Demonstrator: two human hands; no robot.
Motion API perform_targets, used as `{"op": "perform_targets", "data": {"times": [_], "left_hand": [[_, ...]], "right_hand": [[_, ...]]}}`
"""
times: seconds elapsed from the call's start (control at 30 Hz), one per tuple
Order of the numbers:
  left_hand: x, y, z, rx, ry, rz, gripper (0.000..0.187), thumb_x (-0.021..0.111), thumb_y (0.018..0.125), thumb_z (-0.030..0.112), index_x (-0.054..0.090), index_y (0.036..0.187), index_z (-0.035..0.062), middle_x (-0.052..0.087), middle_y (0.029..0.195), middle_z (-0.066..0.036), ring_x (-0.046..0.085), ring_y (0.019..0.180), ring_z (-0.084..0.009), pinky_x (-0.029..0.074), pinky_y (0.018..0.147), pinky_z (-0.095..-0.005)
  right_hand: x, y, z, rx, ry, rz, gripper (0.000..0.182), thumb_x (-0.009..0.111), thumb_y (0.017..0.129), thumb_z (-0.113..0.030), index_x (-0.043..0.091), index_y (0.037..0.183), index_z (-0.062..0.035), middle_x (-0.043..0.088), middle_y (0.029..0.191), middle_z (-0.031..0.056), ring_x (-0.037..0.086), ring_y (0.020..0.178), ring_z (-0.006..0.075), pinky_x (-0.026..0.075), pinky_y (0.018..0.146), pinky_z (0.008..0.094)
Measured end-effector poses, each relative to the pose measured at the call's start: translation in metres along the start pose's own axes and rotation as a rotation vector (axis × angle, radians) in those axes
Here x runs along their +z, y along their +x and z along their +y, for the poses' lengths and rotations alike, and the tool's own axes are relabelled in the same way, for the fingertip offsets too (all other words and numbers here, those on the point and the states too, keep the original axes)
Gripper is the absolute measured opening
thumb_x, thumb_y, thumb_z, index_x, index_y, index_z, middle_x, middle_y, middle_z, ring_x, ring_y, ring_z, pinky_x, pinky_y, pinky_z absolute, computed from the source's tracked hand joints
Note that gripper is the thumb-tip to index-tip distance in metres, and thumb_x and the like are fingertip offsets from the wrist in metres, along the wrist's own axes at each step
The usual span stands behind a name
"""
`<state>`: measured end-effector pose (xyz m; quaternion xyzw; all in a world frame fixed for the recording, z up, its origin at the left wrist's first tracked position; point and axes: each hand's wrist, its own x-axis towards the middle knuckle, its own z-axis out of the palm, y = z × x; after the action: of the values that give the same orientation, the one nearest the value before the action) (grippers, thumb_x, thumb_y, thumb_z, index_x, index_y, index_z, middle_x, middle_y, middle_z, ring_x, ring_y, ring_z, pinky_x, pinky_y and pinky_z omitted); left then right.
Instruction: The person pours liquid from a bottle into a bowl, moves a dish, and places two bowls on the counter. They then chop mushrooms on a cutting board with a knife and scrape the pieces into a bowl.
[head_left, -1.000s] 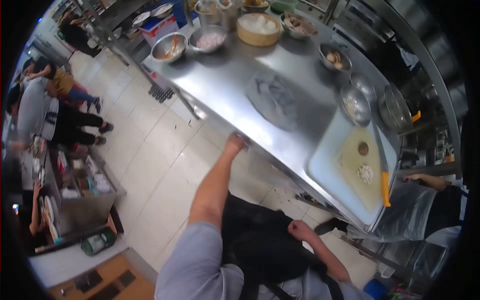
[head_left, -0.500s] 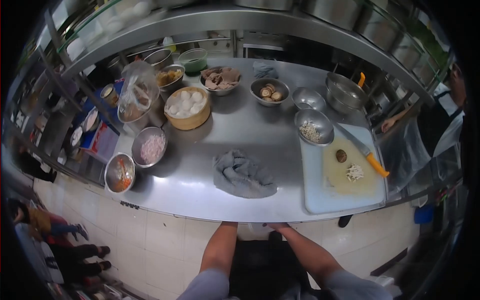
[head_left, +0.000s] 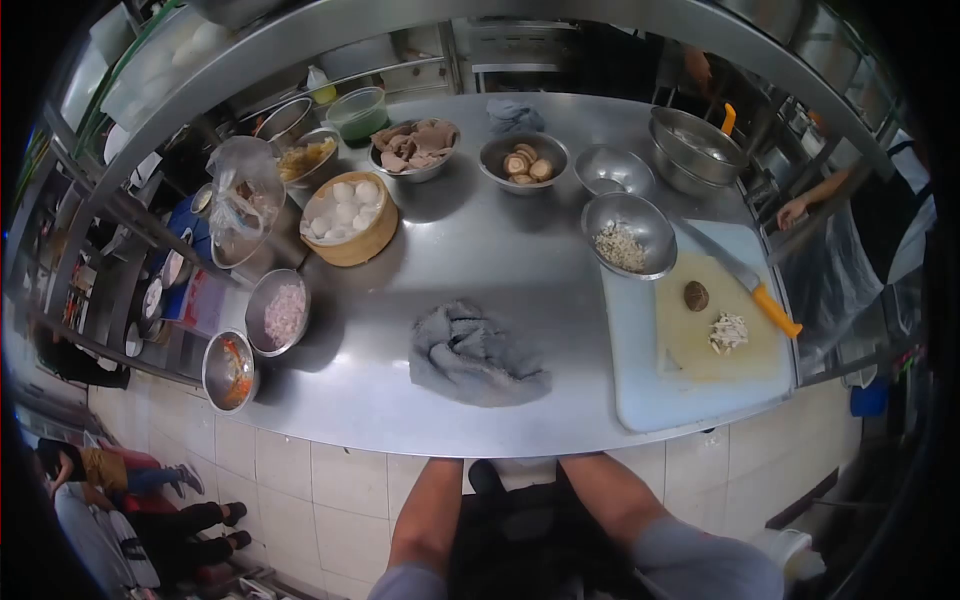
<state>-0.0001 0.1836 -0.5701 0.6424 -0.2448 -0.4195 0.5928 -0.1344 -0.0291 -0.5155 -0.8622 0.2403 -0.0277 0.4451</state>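
Both my forearms reach under the front edge of the steel table, and my left hand and my right hand are hidden beneath it. Nearest to them on the tabletop lies a crumpled grey cloth point(head_left: 478, 355). To its right, a white cutting board point(head_left: 640, 385) carries a yellowish mat point(head_left: 690, 355), a dark mushroom cap point(head_left: 696, 296), a small pile of chopped white pieces point(head_left: 729, 332) and a knife with an orange handle point(head_left: 775, 310). A bowl of diced pieces point(head_left: 625, 240) stands at the board's upper left corner.
Left on the table are a bamboo steamer with white balls point(head_left: 350, 220), bowls of minced pink food point(head_left: 285, 315) and orange shreds point(head_left: 232, 375). Farther back are bowls of sliced meat point(head_left: 418, 148) and mushrooms point(head_left: 523, 165). People stand at the right and sit at lower left.
The view has shifted slightly, and more of the back right area shows. My right hand's wrist, partly visible before at the table edge, is now hidden under it.
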Motion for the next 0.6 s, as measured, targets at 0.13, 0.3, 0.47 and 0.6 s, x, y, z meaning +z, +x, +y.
{"op": "perform_targets", "data": {"times": [0.13,0.3,0.47,0.6], "left_hand": [[0.006,0.025,0.035,-0.074,0.181,0.004,0.048,0.057,0.103,0.025,0.048,0.144,0.0023,0.058,0.141,-0.013,0.058,0.124,-0.0275,0.045,0.11,-0.0465],[0.014,0.021,0.056,-0.15,0.431,0.003,0.048,0.057,0.102,0.024,0.049,0.144,0.0023,0.058,0.14,-0.013,0.058,0.123,-0.0276,0.046,0.11,-0.0469],[0.016,0.001,0.075,-0.229,0.676,0.005,0.048,0.058,0.101,0.023,0.049,0.143,0.0022,0.058,0.14,-0.013,0.059,0.122,-0.0277,0.046,0.109,-0.0472],[0.018,-0.036,0.081,-0.283,0.858,-0.013,0.048,0.059,0.101,0.022,0.049,0.143,0.0021,0.058,0.139,-0.013,0.059,0.122,-0.0278,0.046,0.109,-0.0475]], "right_hand": [[-0.004,-0.01,0.01,0.011,-0.005,-0.02,0.035,0.067,0.091,-0.022,0.067,0.118,-0.0009,0.068,0.116,0.0222,0.059,0.12,0.0388,0.045,0.104,0.0509],[-0.007,-0.015,0.011,0.015,0.0,-0.026,0.035,0.068,0.09,-0.021,0.067,0.119,-0.001,0.067,0.116,0.022,0.059,0.12,0.0386,0.045,0.104,0.0506],[-0.018,-0.041,0.036,0.022,0.005,-0.044,0.035,0.068,0.09,-0.021,0.067,0.119,-0.0012,0.067,0.116,0.0218,0.059,0.12,0.0385,0.045,0.105,0.0502],[-0.028,-0.055,0.039,0.047,-0.005,-0.056,0.035,0.068,0.089,-0.02,0.068,0.119,-0.0014,0.067,0.117,0.0217,0.059,0.12,0.0383,0.044,0.105,0.05]]}}
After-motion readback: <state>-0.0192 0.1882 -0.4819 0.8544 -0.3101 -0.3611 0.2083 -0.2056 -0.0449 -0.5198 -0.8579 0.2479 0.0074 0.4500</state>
